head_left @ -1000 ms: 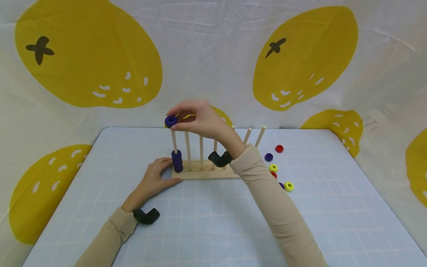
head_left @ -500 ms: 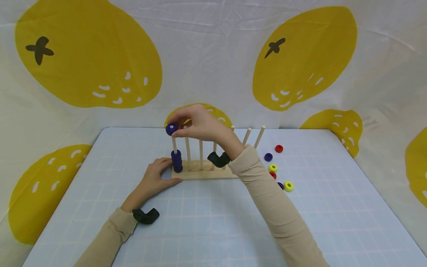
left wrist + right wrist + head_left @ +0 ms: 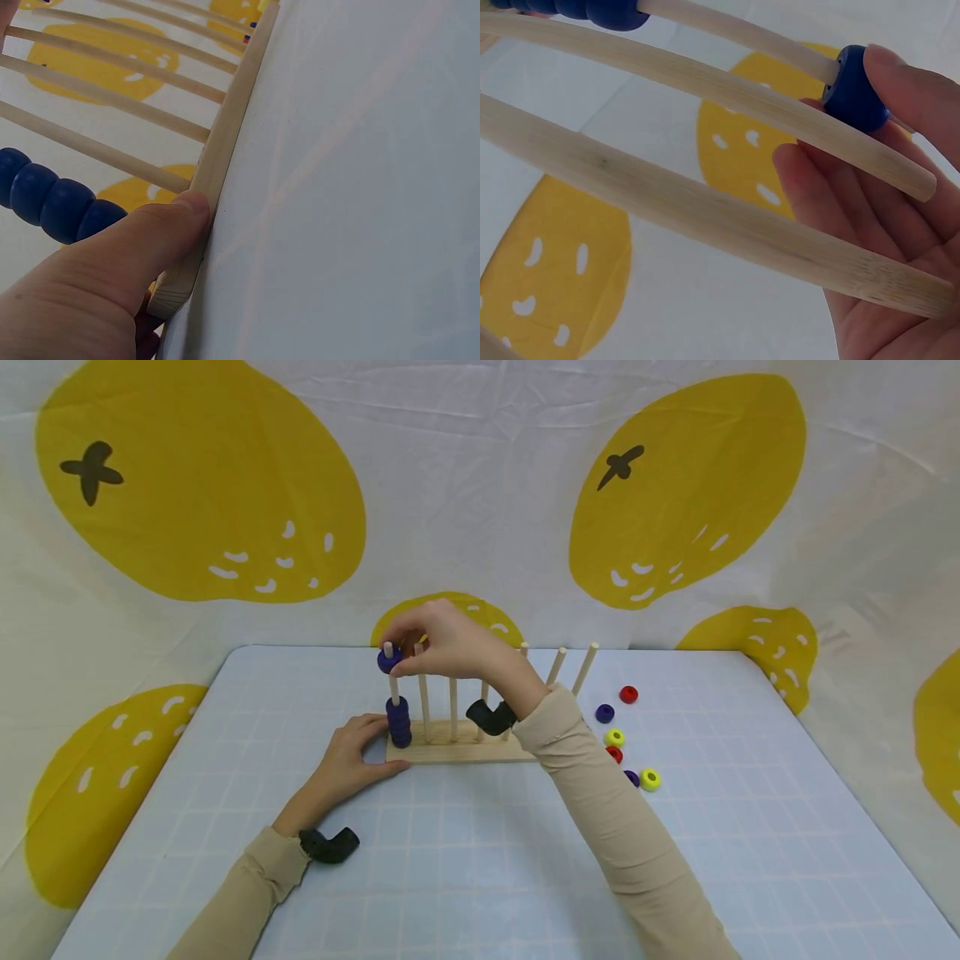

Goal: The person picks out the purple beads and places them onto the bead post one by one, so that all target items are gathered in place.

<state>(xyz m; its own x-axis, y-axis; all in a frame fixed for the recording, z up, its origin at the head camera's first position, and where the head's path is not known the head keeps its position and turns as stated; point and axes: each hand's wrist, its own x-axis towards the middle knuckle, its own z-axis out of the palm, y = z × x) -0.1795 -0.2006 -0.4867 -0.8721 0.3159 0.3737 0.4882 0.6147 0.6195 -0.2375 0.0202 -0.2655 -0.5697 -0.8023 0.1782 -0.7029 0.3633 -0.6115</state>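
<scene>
The wooden peg rack, upright, parallels the checked tabletop's far edge; left hand grips its left end, right hand pinches a blue bead round the leftmost peg. Fruit-print cloth hangs behind.

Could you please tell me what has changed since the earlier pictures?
The right hand has lowered the blue bead it pinches; the leftmost peg now pokes up through it. The left hand still grips the wooden base; stacked beads and loose beads stayed put.
</scene>
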